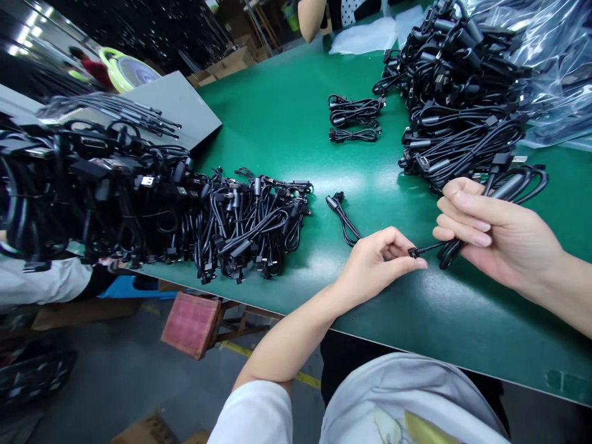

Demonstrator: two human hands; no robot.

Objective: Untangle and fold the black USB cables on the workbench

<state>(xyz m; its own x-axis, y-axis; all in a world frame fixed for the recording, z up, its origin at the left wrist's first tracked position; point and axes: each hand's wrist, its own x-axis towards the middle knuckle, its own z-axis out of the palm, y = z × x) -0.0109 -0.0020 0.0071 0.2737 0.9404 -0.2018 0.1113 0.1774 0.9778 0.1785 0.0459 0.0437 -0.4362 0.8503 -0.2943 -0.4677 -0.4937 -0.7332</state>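
In my right hand [504, 234] is a folded bundle of black cable [513, 185], gripped between thumb and fingers, with loops and a connector sticking out above. One thin end of it runs left to my left hand [382, 262], whose thumb and fingers pinch the small black connector [413, 252] at its tip. Just beyond my left hand, a single cable bundle [345, 219] lies on the green table [277, 117]; its near end is partly hidden by the hand.
Piles of black cables lie at the left [250, 222] and far right [462, 80], beside clear plastic bags [555, 74]. Two small bundles [355, 117] lie mid-table. A grey box [185, 111] stands back left. Another person's arm [309, 17] rests at the far edge. A red-topped stool [190, 324] is below.
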